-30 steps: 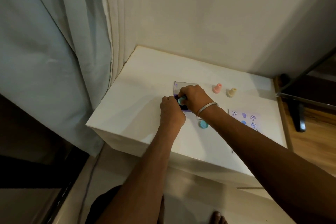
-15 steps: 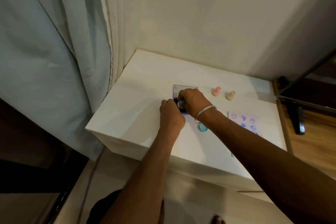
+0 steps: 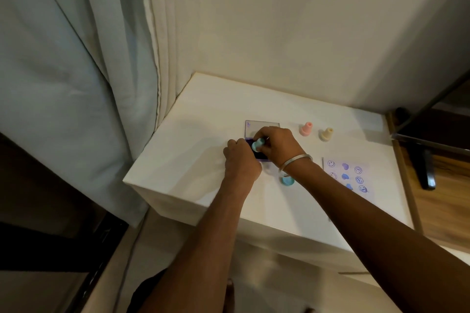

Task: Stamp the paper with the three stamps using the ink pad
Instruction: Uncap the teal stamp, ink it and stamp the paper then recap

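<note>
My right hand (image 3: pixel 276 146) grips a light blue stamp (image 3: pixel 258 144) and presses it onto the dark purple ink pad (image 3: pixel 262 157), mostly hidden under both hands. My left hand (image 3: pixel 240 160) rests closed against the pad's left edge, holding it. The pad's clear lid (image 3: pixel 254 127) stands open behind. A pink stamp (image 3: pixel 306 129) and a yellow stamp (image 3: pixel 326 134) stand upright to the right. The paper (image 3: pixel 366 173) lies at the right with several purple smiley and heart prints.
A light blue round cap (image 3: pixel 288 181) lies under my right wrist on the white table (image 3: pixel 193 150). Curtains hang at the left, a wall rises behind. A dark stand and wooden floor sit past the table's right edge.
Both hands stay on the ink pad; the blue stamp has tilted slightly in my right hand. The view has shifted a little.
</note>
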